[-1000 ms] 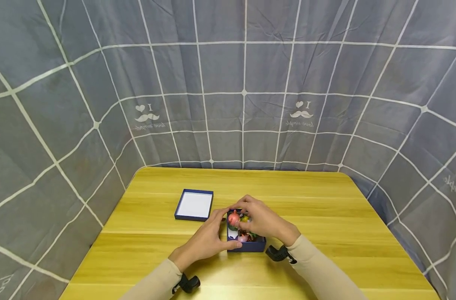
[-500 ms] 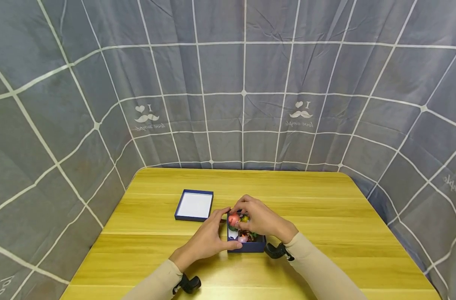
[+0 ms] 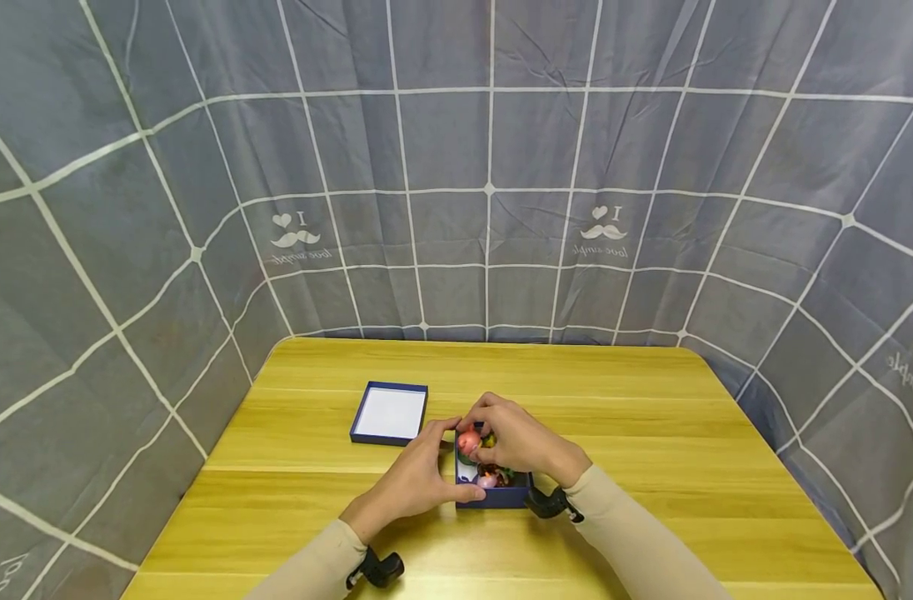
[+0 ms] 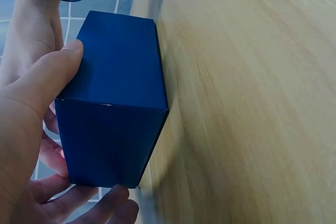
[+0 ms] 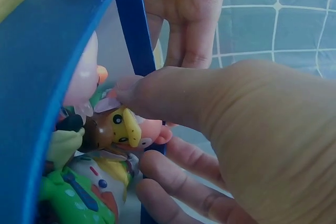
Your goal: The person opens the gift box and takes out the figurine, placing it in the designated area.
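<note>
A dark blue open box [image 3: 505, 498] full of small toy figurines stands on the table. My left hand [image 3: 415, 477] holds it from the left, thumb on the near wall and fingers round toward the far side; the left wrist view shows the box's plain outer walls [image 4: 113, 59]. Inside, my right hand [image 3: 522, 437] pinches a coral-pink figurine [image 3: 468, 442] between thumb and fingers. Beside it, in the right wrist view, lie a brown figurine with a yellow bill [image 5: 105, 129], a green-clothed one [image 5: 76, 192] and a pale pink one [image 5: 83, 80]. My right hand hides part of the contents.
A shallow blue lid [image 3: 389, 412] with a white inside lies farther back, left of the box. The wooden table [image 3: 591, 383] is enclosed by a grey checked curtain [image 3: 441, 225]. Black wrist cameras [image 3: 548, 503] sit close to the table on both arms.
My right wrist has shifted slightly to the left, its fingers staying on the coral-pink figurine. My left hand, the box and the lid hold their places.
</note>
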`<state>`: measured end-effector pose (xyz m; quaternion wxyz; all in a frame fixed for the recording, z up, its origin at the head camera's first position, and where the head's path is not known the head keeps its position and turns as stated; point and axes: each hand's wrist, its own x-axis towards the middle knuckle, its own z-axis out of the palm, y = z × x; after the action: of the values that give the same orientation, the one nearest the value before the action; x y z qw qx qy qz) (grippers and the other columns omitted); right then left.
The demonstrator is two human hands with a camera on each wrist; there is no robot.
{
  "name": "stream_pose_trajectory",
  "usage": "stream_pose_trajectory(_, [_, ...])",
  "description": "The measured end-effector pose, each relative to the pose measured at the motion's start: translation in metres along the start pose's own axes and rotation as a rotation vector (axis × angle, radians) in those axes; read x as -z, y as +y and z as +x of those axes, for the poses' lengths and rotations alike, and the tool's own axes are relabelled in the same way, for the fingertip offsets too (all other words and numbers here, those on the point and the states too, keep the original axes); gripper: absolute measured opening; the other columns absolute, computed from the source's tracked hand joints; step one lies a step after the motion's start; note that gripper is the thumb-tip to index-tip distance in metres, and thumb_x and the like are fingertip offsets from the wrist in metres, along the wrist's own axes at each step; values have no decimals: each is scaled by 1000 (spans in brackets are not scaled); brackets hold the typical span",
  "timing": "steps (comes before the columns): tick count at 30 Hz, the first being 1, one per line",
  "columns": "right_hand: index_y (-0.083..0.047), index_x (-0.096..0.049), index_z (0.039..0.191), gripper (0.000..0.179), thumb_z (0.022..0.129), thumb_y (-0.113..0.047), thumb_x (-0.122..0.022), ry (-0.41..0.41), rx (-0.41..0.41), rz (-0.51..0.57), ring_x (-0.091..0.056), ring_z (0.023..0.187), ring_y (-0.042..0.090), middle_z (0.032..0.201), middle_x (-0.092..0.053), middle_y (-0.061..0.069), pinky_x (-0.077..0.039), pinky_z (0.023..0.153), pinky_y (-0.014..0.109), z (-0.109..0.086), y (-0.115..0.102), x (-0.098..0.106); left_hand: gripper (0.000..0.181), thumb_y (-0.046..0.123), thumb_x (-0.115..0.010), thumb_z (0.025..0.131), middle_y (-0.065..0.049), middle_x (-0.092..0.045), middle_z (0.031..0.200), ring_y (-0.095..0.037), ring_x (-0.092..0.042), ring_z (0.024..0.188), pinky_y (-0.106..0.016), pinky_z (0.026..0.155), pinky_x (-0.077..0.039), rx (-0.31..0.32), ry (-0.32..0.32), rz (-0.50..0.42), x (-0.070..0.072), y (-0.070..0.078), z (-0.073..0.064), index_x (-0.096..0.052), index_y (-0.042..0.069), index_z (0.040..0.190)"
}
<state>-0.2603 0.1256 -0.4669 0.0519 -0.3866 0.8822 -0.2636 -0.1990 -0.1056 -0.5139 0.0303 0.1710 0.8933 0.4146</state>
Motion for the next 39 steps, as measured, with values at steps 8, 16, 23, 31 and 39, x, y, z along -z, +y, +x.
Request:
stream_pose_trajectory(8, [-7, -84, 128, 30, 99, -9, -94, 19, -7, -19, -72, 104, 19, 129, -73, 9, -65, 91, 31, 2, -1, -2, 114, 59, -102, 88, -15, -57, 171, -37, -71, 145, -59, 120, -61, 19, -15, -8, 1, 3, 0, -46, 8, 174])
stream_pose_trajectory(16, [-7, -85, 124, 26, 99, -9, -94, 22, -16, -44, -71, 102, 21, 127, -74, 8, -63, 88, 29, 2, -2, -5, 114, 61, -102, 87, -14, -58, 171, -36, -72, 144, -59, 118, -62, 25, -12, -15, 0, 1, -1, -47, 11, 174])
stream_pose_trajectory(23, [-11, -85, 121, 22, 101, -10, -92, 35, -4, -46, -70, 102, 17, 128, -74, 7, -63, 89, 30, 1, -1, -6, 115, 61, -102, 86, -16, -57, 171, -38, -72, 144, -60, 117, -62, 22, -9, -12, 1, 2, 1, -48, 10, 173])
stream_pose_trajectory(31, [-17, -88, 115, 18, 99, -11, -93, 52, 30, -87, -73, 104, 19, 128, -77, 4, -63, 90, 30, 1, -2, -6, 114, 62, -102, 86, -15, -58, 170, -37, -71, 143, -58, 116, -63, 21, -7, -18, 1, 1, 1, -48, 12, 173])
stream_pose_trajectory(39, [-14, -88, 115, 19, 98, -7, -94, 71, 52, -89, -74, 103, 19, 128, -79, 7, -64, 89, 30, -1, -1, -8, 113, 60, -103, 85, -15, -59, 170, -38, -72, 142, -59, 115, -63, 18, -1, -26, -1, 1, 1, -49, 12, 172])
